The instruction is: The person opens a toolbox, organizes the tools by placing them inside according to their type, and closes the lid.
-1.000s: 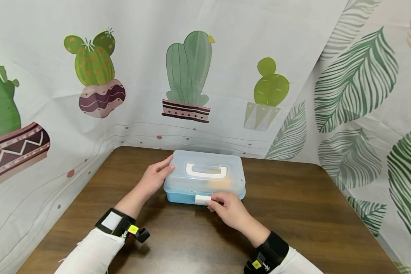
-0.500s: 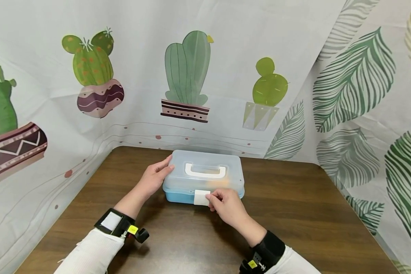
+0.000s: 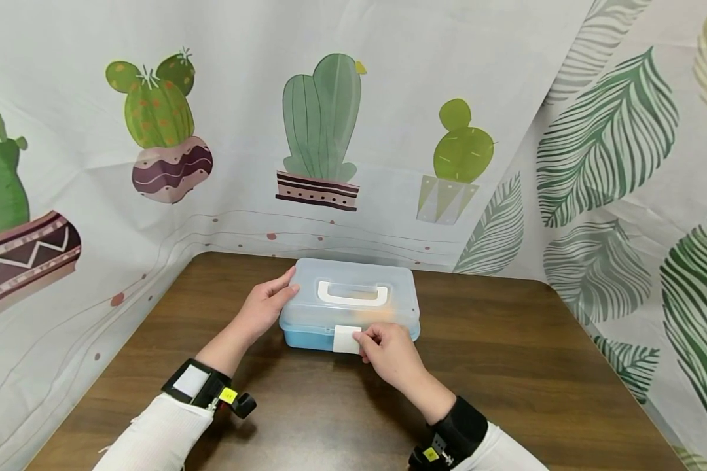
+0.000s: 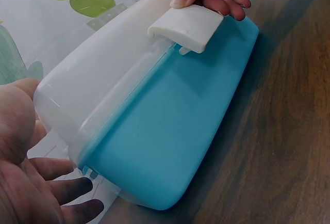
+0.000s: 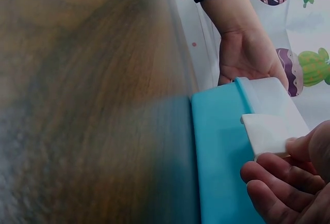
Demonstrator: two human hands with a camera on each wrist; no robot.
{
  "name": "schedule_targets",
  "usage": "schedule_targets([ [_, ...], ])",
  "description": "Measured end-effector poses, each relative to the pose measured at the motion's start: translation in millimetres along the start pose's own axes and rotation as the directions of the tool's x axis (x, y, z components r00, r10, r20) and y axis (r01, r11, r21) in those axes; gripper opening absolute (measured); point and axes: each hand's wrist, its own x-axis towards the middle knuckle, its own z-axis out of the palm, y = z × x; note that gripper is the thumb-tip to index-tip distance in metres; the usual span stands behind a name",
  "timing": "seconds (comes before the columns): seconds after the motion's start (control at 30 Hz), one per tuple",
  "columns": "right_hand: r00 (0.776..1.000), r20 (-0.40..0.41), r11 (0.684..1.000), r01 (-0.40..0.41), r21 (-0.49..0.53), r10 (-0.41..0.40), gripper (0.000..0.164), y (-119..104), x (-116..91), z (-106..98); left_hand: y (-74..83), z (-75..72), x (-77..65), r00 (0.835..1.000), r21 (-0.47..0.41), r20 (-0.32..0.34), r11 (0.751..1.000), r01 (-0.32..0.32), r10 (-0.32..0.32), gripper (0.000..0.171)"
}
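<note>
A storage box with a frosted clear lid (image 3: pixel 306 294) and a light-blue base (image 4: pixel 154 131) stands on the table. On its lid is a white carry handle (image 3: pixel 353 297). My right hand (image 3: pixel 391 353) pinches the right edge of the white latch (image 3: pixel 345 339) at the front between thumb and fingers. In the left wrist view the latch tilts outward, away from the blue wall. My left hand (image 3: pixel 265 304) rests against the box's left end, thumb on the lid's edge and fingers loosely spread in the left wrist view. Something orange shows blurred through the lid.
The brown wooden table (image 3: pixel 507 353) extends to both sides of the box and in front of it. Right behind the box hangs a white cloth (image 3: pixel 241 163) printed with cacti and leaves. Each wrist wears a black strap (image 3: pixel 197 383) with a small camera.
The white latch has swung, with my right hand pinching it, and now shows more of its face. The right hand shifted slightly left. My left hand has stayed at the box's end.
</note>
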Motion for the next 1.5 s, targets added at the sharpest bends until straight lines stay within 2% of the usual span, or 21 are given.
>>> schedule_targets([
  [0.43, 1.000, -0.015, 0.999, 0.025, -0.041, -0.026, 0.036, -1, 2, 0, -3.4, 1.1, 0.9, 1.000, 0.003, -0.001, 1.000, -0.001, 0.001, 0.063],
  [0.83, 1.000, 0.021, 0.995, 0.018, -0.100, -0.016, 0.038, -3, 2, -4, -0.3, 1.2, 0.3, 1.000, -0.009, 0.009, 1.000, 0.005, -0.005, 0.060],
  [1.0, 0.999, 0.024, 0.988, 0.039, -0.149, -0.035, 0.036, -1, 2, -4, -2.5, 1.1, 1.4, 1.000, -0.002, 0.007, 1.000, 0.009, -0.009, 0.061],
  [1.07, 0.998, 0.026, 0.982, 0.062, -0.178, -0.059, 0.035, -1, 3, -5, 1.6, 0.7, -0.1, 1.000, -0.001, 0.012, 1.000, 0.017, -0.017, 0.060],
  [1.17, 0.994, 0.045, 0.972, 0.103, -0.212, -0.096, 0.034, -3, 3, -8, 18.6, -0.9, -8.2, 0.999, 0.007, 0.025, 1.000, 0.027, -0.027, 0.058],
  [1.23, 0.988, 0.058, 0.963, 0.155, -0.222, -0.145, 0.033, -5, 3, -12, 18.7, -1.1, -8.9, 0.999, 0.007, 0.025, 1.000, 0.023, -0.023, 0.059],
  [1.3, 0.968, 0.050, 0.940, 0.252, -0.231, -0.247, 0.031, -9, 3, -17, 14.5, -1.0, -8.0, 1.000, 0.004, 0.021, 1.000, 0.013, -0.013, 0.060],
  [1.33, 0.946, 0.029, 0.915, 0.320, -0.247, -0.323, 0.029, -11, 4, -20, 9.7, -0.5, -5.8, 1.000, 0.002, 0.018, 1.000, 0.009, -0.009, 0.060],
  [1.4, 0.880, -0.032, 0.844, 0.443, -0.302, -0.474, 0.026, -15, 7, -25, -1.1, 0.1, -1.1, 1.000, 0.003, 0.009, 1.000, -0.001, 0.001, 0.061],
  [1.43, 0.840, -0.064, 0.802, 0.488, -0.344, -0.538, 0.025, -17, 9, -28, -0.8, 0.0, -0.9, 1.000, 0.007, 0.006, 1.000, -0.008, 0.008, 0.061],
  [1.47, 0.805, -0.092, 0.764, 0.511, -0.394, -0.586, 0.025, -18, 11, -29, -0.6, 0.0, -0.6, 1.000, 0.009, 0.003, 1.000, -0.015, 0.015, 0.061],
  [1.5, 0.784, -0.113, 0.738, 0.511, -0.441, -0.610, 0.029, -19, 14, -31, -0.4, -0.2, -0.3, 1.000, 0.016, 0.000, 1.000, -0.022, 0.022, 0.062],
])
